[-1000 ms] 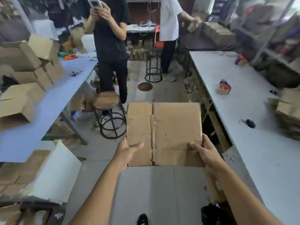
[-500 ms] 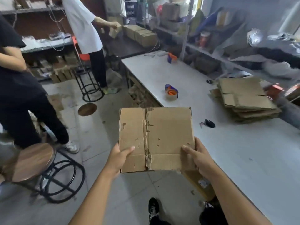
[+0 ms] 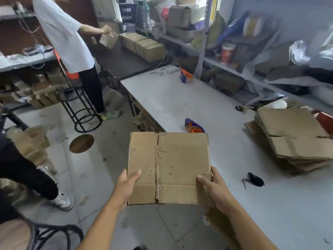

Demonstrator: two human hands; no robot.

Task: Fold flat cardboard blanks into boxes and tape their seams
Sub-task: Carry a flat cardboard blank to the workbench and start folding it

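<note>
I hold a brown cardboard box [image 3: 169, 166] in front of me, over the edge of the white table [image 3: 234, 204], its flap side turned up. My left hand [image 3: 126, 186] grips the box's near left edge with the thumb on top. My right hand [image 3: 214, 190] grips its near right edge, thumb on top too. A stack of flat cardboard blanks [image 3: 292, 139] lies on the table at the right. A purple and orange tape dispenser [image 3: 193, 125] sits just beyond the box.
A second tape dispenser [image 3: 185, 76] stands at the table's far end. A small black object with keys [image 3: 255, 179] lies right of my right hand. A person in a white shirt [image 3: 64, 37] stands by a black stool [image 3: 81, 109]. Another person's leg [image 3: 27, 174] is at the left.
My view has swung to the right, from the aisle and left table toward the right table and its blank stack. Both hands have kept the same grip on the box.
</note>
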